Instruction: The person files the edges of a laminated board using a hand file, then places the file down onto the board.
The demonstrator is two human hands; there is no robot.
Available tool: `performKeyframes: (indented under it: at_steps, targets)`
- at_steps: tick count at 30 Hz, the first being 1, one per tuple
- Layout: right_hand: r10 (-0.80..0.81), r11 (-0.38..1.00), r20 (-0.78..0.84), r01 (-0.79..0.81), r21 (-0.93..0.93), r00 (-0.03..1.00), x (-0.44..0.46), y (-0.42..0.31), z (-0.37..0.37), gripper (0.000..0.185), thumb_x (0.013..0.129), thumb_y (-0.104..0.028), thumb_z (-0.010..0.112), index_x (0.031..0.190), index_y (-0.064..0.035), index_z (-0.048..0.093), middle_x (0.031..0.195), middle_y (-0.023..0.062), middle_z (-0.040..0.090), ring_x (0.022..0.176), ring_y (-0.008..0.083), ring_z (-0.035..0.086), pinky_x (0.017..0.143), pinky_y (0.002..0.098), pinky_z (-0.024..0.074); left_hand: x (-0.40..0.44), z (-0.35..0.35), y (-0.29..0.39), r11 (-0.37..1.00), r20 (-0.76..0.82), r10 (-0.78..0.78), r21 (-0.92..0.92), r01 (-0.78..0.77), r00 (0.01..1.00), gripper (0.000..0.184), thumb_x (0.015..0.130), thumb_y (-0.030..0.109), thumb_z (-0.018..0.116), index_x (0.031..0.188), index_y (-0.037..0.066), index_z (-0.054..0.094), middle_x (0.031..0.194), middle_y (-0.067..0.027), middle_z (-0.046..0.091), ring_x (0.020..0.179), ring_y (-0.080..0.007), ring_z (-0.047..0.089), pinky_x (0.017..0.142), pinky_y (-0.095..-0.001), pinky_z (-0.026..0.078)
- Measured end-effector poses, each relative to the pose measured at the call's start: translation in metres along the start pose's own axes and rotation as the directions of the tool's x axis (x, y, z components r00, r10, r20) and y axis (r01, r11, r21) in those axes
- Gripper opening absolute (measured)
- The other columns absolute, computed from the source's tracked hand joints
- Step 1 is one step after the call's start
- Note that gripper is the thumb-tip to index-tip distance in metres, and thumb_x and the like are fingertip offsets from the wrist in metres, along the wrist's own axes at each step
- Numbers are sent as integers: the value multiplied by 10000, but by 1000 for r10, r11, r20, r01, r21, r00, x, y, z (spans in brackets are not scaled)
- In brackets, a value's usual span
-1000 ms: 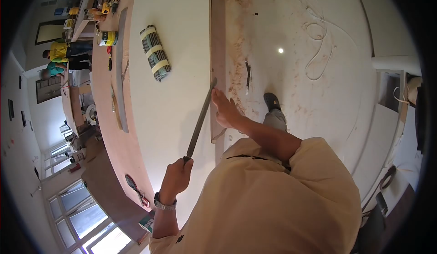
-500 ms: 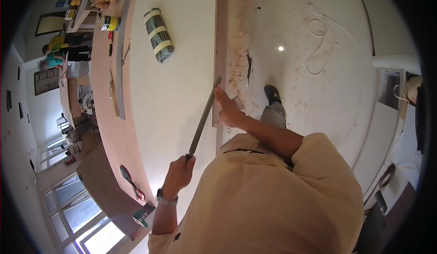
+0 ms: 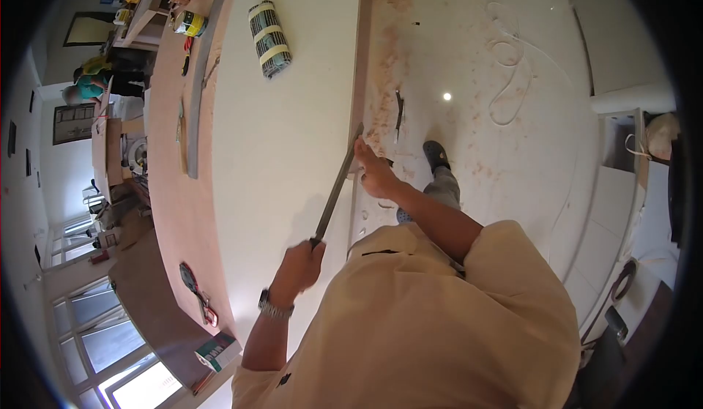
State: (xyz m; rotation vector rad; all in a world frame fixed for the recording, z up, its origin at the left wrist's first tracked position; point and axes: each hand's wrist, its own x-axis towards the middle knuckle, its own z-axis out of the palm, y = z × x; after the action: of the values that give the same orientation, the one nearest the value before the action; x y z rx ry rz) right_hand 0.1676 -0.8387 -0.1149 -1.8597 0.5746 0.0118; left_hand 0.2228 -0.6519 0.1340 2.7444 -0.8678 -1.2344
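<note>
A long flat metal file (image 3: 337, 196) lies slantwise across the edge of a pale-topped board (image 3: 293, 131). My left hand (image 3: 299, 266), with a watch on its wrist, is closed around the file's dark handle. Near the far end of the file, my right hand (image 3: 377, 173) presses its fingers against the blade, beside the board's brown edge (image 3: 361, 65). Part of the handle is hidden inside my left fist.
On the board rests a striped rolled bundle (image 3: 269, 39). Beyond it are a long grey strip (image 3: 205, 79), pliers (image 3: 187, 56), a yellow tin (image 3: 190, 24) and a box (image 3: 218, 352). Shavings (image 3: 384, 57) and a cable (image 3: 505, 54) lie on the floor. Two people stand in the background.
The view has shifted a little. Both hands and the file remain together at the board's edge, with the file's tip still by my right hand.
</note>
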Motion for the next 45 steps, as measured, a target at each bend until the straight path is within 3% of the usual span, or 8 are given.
performKeyframes:
  at_steps: [5,9,12,15,18,22,31,45]
  targets:
    - [119,992,61,-116,-49,991,18,28,-21,822,817,119,374,1558,-117,110,1606,185,133,1474,342,174,1196,330,207,36,16,16,994,79,-49,-89,56,996,437,997,304,488,784,-65,582,664,-286,609,650,-467,621,588,-493,500]
    - [-62,987,-47,54,-154,997,-21,-13,-16,823,824,12,454,1560,-133,117,1630,55,134,1490,326,144,1137,626,217,-27,9,-12,993,-39,48,-108,-52,998,476,1001,334,474,710,-35,546,527,-128,566,416,-240,577,422,-373,463]
    - [18,958,124,19,-287,992,-47,-31,2,825,821,32,429,1563,-143,113,1636,40,101,1495,314,119,1148,618,217,-51,29,-57,982,-126,191,29,-189,973,482,1005,340,465,711,-32,553,530,-124,573,433,-237,590,435,-376,476]
    - [176,959,126,-140,-248,976,-38,-12,12,812,822,45,400,1561,-140,119,1637,34,95,1497,306,116,1153,608,225,-15,43,-31,1000,82,9,-24,-7,997,477,1005,335,470,723,-38,564,533,-139,575,460,-242,608,476,-388,492]
    - [176,983,172,-162,-92,969,-10,37,12,805,825,44,388,1562,-141,121,1638,30,89,1499,308,105,1156,614,201,13,45,-16,998,133,-45,-26,49,990,443,988,330,488,829,-69,599,718,-298,618,691,-462,624,621,-496,501]
    - [7,1000,89,-5,-30,996,-47,7,22,804,831,19,403,1565,-145,118,1639,44,89,1496,330,115,1150,617,189,-47,31,-20,995,-31,25,-101,-28,999,410,986,309,497,841,-65,587,737,-300,615,741,-496,597,648,-513,487]
    - [144,990,278,-140,-35,950,-61,38,73,838,817,-11,440,1565,-147,88,1637,66,98,1493,353,117,1135,642,186,-40,71,-52,996,146,-89,22,87,985,413,993,326,483,882,-55,597,785,-310,633,799,-499,615,706,-533,496]
    - [-93,996,-85,92,-18,992,-111,-30,63,829,801,32,450,1549,-43,100,1626,147,72,1501,323,81,1188,534,142,-143,74,-92,986,-141,118,-104,-134,983,377,980,269,549,781,-50,552,657,-287,586,618,-471,587,535,-484,453]
